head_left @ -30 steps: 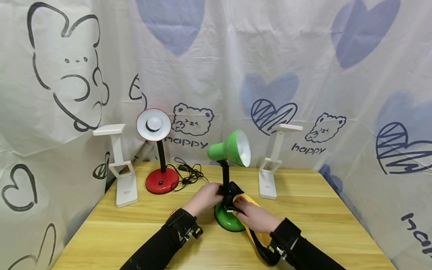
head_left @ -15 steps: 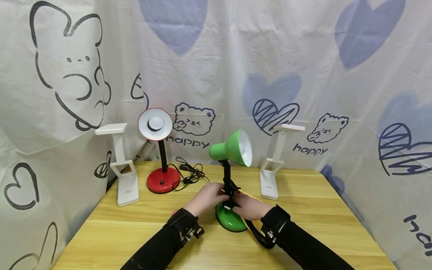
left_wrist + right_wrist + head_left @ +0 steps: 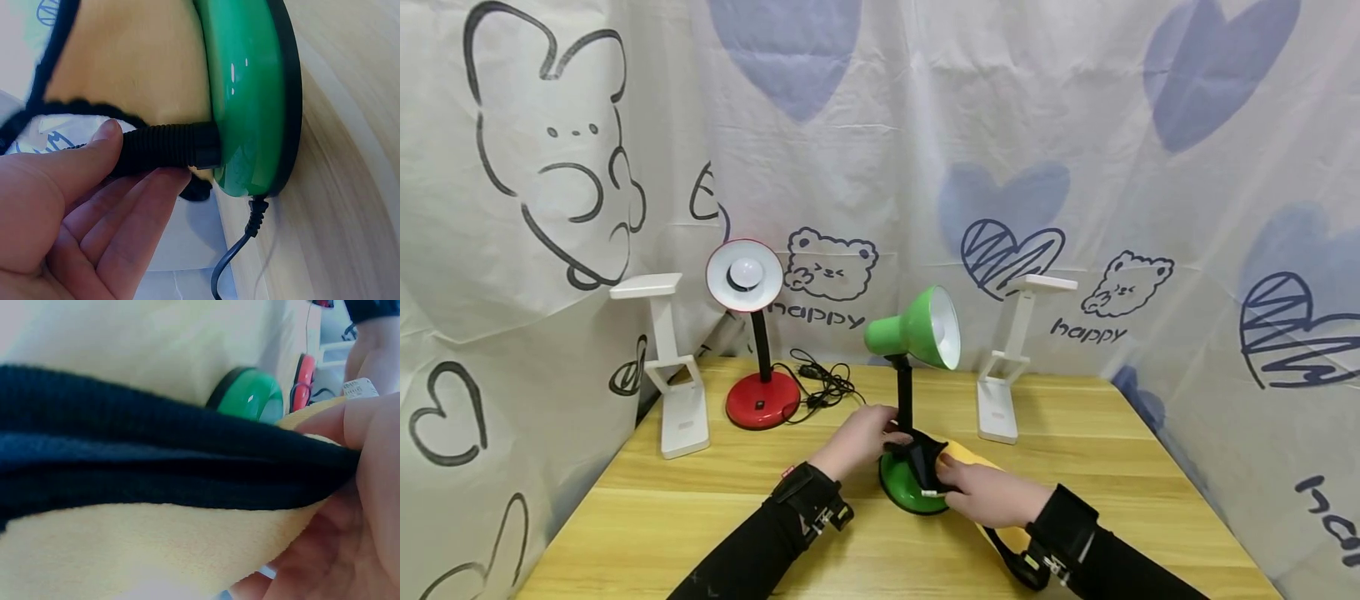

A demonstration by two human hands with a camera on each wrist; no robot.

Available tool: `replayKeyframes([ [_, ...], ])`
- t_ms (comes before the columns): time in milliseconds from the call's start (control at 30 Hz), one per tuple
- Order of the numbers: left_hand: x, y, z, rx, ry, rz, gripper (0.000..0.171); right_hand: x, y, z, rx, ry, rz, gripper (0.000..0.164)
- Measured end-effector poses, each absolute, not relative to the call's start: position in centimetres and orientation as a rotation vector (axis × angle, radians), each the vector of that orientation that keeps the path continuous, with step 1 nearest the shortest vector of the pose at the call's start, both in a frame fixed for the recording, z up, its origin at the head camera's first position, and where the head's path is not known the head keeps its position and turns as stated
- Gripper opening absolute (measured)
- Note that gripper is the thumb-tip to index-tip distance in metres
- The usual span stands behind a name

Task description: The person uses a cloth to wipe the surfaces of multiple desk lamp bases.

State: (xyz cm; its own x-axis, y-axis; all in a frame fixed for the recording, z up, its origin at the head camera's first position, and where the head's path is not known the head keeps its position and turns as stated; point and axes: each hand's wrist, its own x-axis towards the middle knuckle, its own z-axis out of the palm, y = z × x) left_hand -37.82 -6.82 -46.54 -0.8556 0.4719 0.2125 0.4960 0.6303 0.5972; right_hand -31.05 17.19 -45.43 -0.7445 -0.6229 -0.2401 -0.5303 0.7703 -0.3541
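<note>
A green desk lamp [image 3: 910, 333] with a black stem stands mid-table. My left hand [image 3: 859, 443] grips the lower stem; in the left wrist view my thumb and fingers are round the ribbed black neck [image 3: 162, 145], just above the green base [image 3: 247, 94]. In my right hand [image 3: 992, 493] is a yellow cloth [image 3: 973, 458] with black edging and a white tag. Its black part [image 3: 925, 460] lies across the front of the lower stem, over part of the base. The right wrist view shows my fingers pinching the doubled black edge [image 3: 250, 487].
Left of the lamp stand a red desk lamp [image 3: 763, 402] and a white folding lamp [image 3: 685, 421]. Another white lamp [image 3: 997, 410] is at the back right. A tangled black cord [image 3: 826, 387] lies behind my left hand. A patterned curtain [image 3: 895, 167] hangs behind the table.
My right hand moves from close beside the stem outward to the right and nearer me, drawing the cloth, whose black part now covers the lower stem. My left hand keeps its grip.
</note>
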Motion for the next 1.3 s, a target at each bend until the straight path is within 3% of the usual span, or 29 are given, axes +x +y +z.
replayKeyframes([
  [300, -37.9, -6.9, -46.7, -0.855, -2.793, -1.074, 0.017, -31.4, 17.5, -45.9, -0.910, 2.560, -0.484, 0.054],
  [400, -37.9, -7.0, -46.6, -0.872, -2.790, -1.039, 0.013, -32.4, 16.8, -46.1, -0.950, 2.579, -0.487, 0.050],
  [533, -37.9, -7.0, -46.5, -0.874, -2.794, -1.019, 0.026, -33.9, 15.9, -46.6, -0.992, 2.631, -0.451, 0.048],
  [867, -37.9, -6.9, -47.1, -0.909, -2.763, -1.030, 0.023, -37.1, 14.4, -47.1, -1.022, 2.646, -0.490, 0.052],
  [1300, -37.9, -6.9, -47.0, -0.834, -2.794, -1.086, 0.017, -36.9, 17.9, -47.7, -0.631, 2.660, -0.802, 0.054],
])
